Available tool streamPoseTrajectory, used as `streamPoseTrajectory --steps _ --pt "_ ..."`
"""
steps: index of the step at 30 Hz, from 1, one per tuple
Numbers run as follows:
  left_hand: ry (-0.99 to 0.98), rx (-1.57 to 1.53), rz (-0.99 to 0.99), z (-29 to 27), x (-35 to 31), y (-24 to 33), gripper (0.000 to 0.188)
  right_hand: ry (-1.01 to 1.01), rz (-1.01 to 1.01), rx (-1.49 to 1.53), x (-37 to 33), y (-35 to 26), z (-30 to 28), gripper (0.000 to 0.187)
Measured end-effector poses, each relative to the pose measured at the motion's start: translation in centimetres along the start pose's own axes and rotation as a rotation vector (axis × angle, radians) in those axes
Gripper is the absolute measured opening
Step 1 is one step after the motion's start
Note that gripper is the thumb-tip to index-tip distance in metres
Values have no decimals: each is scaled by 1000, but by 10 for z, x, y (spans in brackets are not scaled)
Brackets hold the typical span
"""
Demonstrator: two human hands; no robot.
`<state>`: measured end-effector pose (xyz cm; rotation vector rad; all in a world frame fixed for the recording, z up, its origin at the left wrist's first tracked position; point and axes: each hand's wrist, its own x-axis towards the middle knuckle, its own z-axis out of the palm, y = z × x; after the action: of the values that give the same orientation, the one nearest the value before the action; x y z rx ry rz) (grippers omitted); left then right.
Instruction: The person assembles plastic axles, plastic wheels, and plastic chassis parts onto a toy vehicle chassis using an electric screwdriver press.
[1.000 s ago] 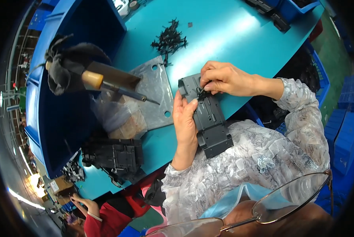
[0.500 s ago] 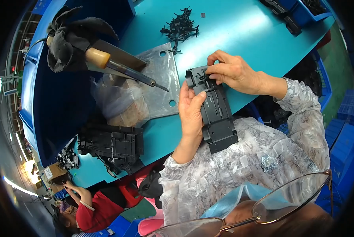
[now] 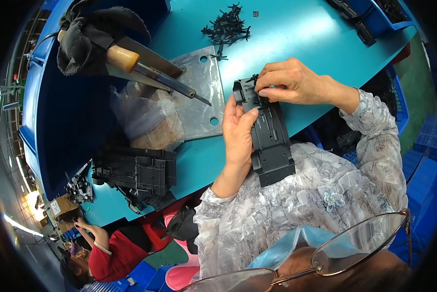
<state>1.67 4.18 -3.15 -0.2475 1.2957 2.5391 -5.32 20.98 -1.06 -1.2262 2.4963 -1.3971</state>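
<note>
My left hand (image 3: 238,136) grips the side of a long black plastic chassis (image 3: 272,146), its thumb lying across the top face. The chassis is tilted, its near end close to my blouse. At its far end, my right hand (image 3: 296,82) is closed, thumb and fingers pinched on a small black plastic part (image 3: 254,79) against the chassis. The fingers partly cover that part. Farther off on the table lies a pile of small black branching parts (image 3: 227,25).
A soldering iron (image 3: 122,58) with a wooden handle points toward my left hand above a metal plate (image 3: 196,87). More black chassis (image 3: 135,170) are stacked at left beside a plastic bag (image 3: 152,117). Blue bins (image 3: 394,22) stand around the turquoise table (image 3: 316,39). A person in red (image 3: 121,250) sits lower left.
My right hand has turned slightly, its fingers now lower over the far end of the chassis. The left hand keeps its grip. The whole view has shifted a little.
</note>
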Motion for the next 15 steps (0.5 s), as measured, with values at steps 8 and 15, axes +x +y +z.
streamPoseTrajectory --steps 8,15 --pt "-11 -2 -11 5 -4 1 48 -60 151 167 11 -8 9 9" --pt "2 -5 -1 4 -4 5 45 142 16 -301 11 -17 -4 20"
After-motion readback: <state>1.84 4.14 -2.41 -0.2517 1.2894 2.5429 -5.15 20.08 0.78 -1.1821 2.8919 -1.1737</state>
